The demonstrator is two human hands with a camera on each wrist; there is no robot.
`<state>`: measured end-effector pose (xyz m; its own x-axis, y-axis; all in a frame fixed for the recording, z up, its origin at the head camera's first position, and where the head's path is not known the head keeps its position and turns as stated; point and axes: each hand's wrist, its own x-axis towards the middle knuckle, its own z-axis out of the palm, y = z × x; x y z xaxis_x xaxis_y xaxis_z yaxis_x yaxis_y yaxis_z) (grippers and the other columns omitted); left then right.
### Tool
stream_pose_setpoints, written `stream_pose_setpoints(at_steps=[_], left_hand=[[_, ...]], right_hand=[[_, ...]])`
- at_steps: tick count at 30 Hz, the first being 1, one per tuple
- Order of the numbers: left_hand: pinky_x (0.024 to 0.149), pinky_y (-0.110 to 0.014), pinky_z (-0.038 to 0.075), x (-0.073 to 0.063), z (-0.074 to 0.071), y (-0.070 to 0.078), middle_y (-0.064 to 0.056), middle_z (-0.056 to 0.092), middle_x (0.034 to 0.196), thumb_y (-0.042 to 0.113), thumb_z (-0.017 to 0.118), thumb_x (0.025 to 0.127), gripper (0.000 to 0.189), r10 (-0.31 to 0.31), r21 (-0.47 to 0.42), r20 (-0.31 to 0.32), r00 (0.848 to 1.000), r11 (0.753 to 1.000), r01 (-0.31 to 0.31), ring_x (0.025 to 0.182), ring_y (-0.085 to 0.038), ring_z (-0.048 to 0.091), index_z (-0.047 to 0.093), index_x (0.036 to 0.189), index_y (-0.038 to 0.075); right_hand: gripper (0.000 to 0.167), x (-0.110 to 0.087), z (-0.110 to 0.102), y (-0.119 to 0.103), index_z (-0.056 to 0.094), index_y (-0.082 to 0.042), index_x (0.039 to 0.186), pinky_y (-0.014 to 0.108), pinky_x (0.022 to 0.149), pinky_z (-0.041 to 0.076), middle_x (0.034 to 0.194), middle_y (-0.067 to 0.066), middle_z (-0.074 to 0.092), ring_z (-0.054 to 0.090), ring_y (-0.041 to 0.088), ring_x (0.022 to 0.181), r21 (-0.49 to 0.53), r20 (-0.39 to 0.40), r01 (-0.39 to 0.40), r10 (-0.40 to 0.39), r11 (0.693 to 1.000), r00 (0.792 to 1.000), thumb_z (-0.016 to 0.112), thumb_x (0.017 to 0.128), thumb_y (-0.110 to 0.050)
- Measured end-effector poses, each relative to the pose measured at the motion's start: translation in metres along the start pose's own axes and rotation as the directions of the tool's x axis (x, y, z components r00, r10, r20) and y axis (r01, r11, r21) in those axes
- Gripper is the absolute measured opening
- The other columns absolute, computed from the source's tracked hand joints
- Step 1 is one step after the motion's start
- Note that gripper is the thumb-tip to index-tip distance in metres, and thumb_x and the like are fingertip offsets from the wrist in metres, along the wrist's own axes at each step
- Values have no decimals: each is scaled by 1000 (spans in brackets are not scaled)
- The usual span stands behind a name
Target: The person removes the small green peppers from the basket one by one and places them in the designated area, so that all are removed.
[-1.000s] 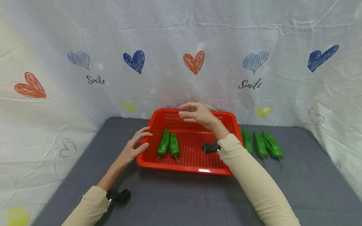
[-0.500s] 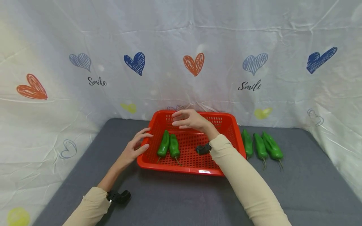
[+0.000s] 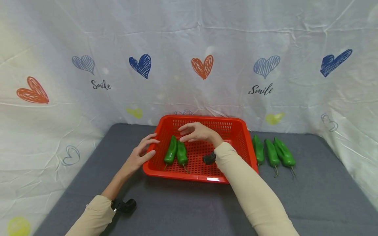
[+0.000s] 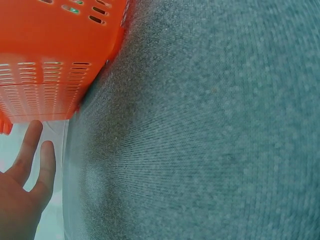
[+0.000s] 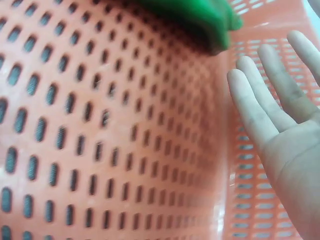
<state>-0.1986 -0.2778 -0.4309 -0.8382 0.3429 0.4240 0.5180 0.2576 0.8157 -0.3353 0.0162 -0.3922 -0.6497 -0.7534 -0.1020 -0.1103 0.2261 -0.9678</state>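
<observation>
A red perforated plastic basket (image 3: 203, 177) has two long green peppers (image 3: 170, 152) lying side by side at its left end. My left hand (image 3: 141, 152) is at the basket's left rim, its fingers and thumb over the edge; whether they press on it is hard to tell. Fairly straight fingers of that hand show beside the basket wall in the left wrist view. Above the basket floor hovers my right hand (image 3: 196, 132), near the upper ends of the peppers, holding nothing. Its fingers extend apart from the green pepper (image 5: 195, 17) in the right wrist view.
Three more green peppers (image 3: 271, 154) lie in a row on the grey cloth-covered table (image 3: 189, 209), right of the basket. Behind stands a white curtain (image 3: 227, 65) printed with hearts. Each wrist wears a black camera mount (image 3: 123, 206).
My right hand has moved left and toward me, lowering from the basket's far rim to the peppers' upper ends. The left hand has stayed at the left rim.
</observation>
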Motion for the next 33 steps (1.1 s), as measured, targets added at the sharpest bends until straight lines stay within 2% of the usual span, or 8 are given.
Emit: stream_pose_setpoints(at_steps=[7, 10, 14, 21, 28, 33], left_hand=[[88, -32, 52, -1, 0, 0, -12, 29, 161, -2, 56, 99, 38, -22, -13, -1, 1000, 1000, 22, 117, -33, 55, 55, 138, 1], [86, -33, 54, -2, 0, 1, -12, 28, 161, -1, 56, 100, 38, -34, -24, 3, 999, 999, 34, 114, -36, 56, 55, 138, 1], [86, -33, 54, -1, 0, 4, -13, 28, 161, 0, 56, 100, 38, -46, -31, 5, 999, 998, 46, 114, -39, 56, 54, 139, 1], [89, -32, 52, 0, 0, 5, -12, 28, 161, -1, 56, 100, 38, -42, -28, 0, 999, 999, 42, 120, -36, 53, 55, 138, 1], [92, -30, 49, 0, 1, 3, -14, 28, 161, -3, 55, 100, 38, -9, -12, 2, 1000, 1000, 9, 126, -30, 49, 54, 138, -1], [92, -30, 48, 0, 0, 1, -13, 28, 161, -3, 55, 100, 38, -6, -5, -1, 1000, 1000, 6, 127, -29, 48, 54, 138, -1]], right_hand=[[54, 1, 4, 12, 55, 2, 143, 44, 98, 48, 140, 21, 56, 59, 25, 121, 49, 0, -80, 80, 996, 997, 74, 93, -5], [54, 3, 7, 15, 55, 2, 142, 42, 96, 50, 139, 21, 57, 59, 25, 122, 52, 0, -80, 80, 995, 997, 75, 92, -3], [55, 7, 12, 15, 56, 3, 141, 38, 92, 52, 138, 19, 57, 56, 27, 125, 6, 6, -67, 67, 998, 998, 77, 90, -2], [56, 10, 18, 12, 57, 4, 139, 39, 88, 55, 138, 17, 57, 55, 32, 124, -46, 5, -95, 95, 994, 995, 79, 87, 1], [53, 14, 21, 12, 64, 2, 133, 37, 83, 56, 129, 14, 62, 60, 27, 115, -43, -21, -129, 129, 991, 991, 82, 84, 2], [50, 14, 22, 10, 65, 3, 131, 36, 82, 57, 127, 16, 63, 62, 25, 113, -76, -21, -125, 124, 989, 992, 83, 84, 0]])
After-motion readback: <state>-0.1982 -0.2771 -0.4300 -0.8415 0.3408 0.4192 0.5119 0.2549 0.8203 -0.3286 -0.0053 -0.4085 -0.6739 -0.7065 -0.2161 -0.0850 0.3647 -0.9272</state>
